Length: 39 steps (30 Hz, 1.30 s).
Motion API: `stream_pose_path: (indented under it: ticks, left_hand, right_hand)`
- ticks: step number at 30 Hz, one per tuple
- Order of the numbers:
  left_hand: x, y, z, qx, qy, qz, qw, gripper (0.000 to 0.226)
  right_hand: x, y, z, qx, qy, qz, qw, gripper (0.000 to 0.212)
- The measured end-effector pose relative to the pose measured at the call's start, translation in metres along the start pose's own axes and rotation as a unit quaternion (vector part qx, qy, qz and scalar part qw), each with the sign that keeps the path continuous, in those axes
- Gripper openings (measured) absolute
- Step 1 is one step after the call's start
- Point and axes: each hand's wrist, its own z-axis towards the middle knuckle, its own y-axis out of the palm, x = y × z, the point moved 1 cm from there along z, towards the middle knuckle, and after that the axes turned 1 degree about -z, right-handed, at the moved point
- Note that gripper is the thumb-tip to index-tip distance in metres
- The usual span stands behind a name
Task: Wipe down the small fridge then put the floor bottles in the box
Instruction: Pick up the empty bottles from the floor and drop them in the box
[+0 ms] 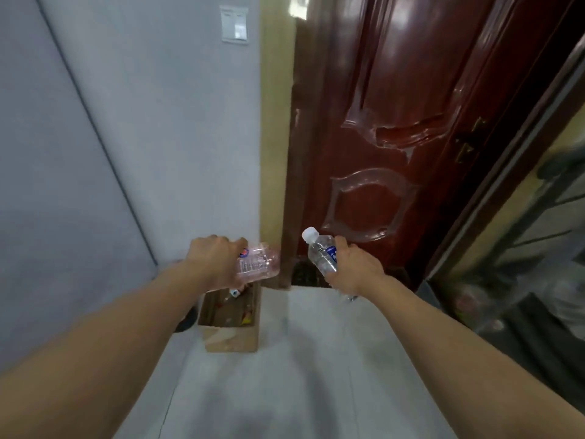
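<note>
Pale tiled floor, lower centre: open brown cardboard box. A clear plastic bottle is gripped in each hand, pink-tinted bottle by left hand, white-capped bottle by right hand; the narrow box opening could easily be missed.

soft, even indoor light; white glare streaks on the glossy red door; slight motion blur, wide-angle bending at edges.

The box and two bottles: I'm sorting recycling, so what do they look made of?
The box looks like plain brown cardboard, matte, with a raw flap edge. Both the left bottle and the right bottle look like thin clear plastic, glossy and see-through.
</note>
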Motion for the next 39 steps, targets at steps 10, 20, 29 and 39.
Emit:
stream_pose_path:
  ticks: [10, 20, 29, 39]
  left_hand:
    - [-0.022, 0.045, 0.083, -0.072, -0.148, -0.06, 0.985, 0.077]
    - [-0.08, 0.114, 0.181, -0.144, -0.248, -0.107, 0.952, 0.073]
    - [-0.093, 0.185, 0.229, -0.209, -0.373, -0.183, 0.885, 0.072]
    - [-0.04, 0.272, 0.281, -0.248, -0.531, -0.286, 0.758, 0.073]
  right_hand:
    - [-0.016, 0.019, 0.173, -0.083, -0.141, -0.042, 0.986, 0.057]
    - [-0.077, 0.068, 0.332, -0.148, -0.235, -0.069, 0.958, 0.059]
    - [-0.125, 0.136, 0.439, -0.241, -0.344, -0.132, 0.898, 0.066]
    - [-0.129, 0.237, 0.539, -0.327, -0.433, -0.165, 0.824, 0.065]
